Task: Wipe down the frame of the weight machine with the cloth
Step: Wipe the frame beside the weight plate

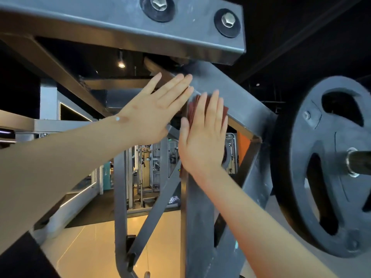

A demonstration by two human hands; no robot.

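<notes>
Both forearms point(60, 157) reach up from below to the frame point(241, 101). Right fingers point(214, 109) are straight and close together, laid flat on the cloth point(192, 106) and pressing it against the sloped bar where that bar meets the upright. Nothing is curled or pinched. The right hand point(202, 141) covers most of the cloth. Reddish folds show past the index finger, a corner shows beyond the little finger, and a scrap seems to hang under the heel of the palm.

Left fingers point(174, 87) are straight too, lying against the same bar just above and left of the right fingertips. The left hand point(152, 109) holds nothing and looks to be steadying.

I judge the cloth to be light, soft and limp. Under a flat palm it should slide with the hand, but it may bunch or creep out on a long stroke. Hooking the thumb over a fold would hold it better than pressure alone.

The frame is stiff painted steel, scuffed and dull, and should not give under a firm push. Its corners and the joint above the fingertips could snag the cloth.

Right of the right fingers, near but apart, a plate point(313, 157) sits on its peg. It looks heavy, and knuckles are best kept off it. Well above the fingers, two bolts point(227, 20) stand out from the top beam
</notes>
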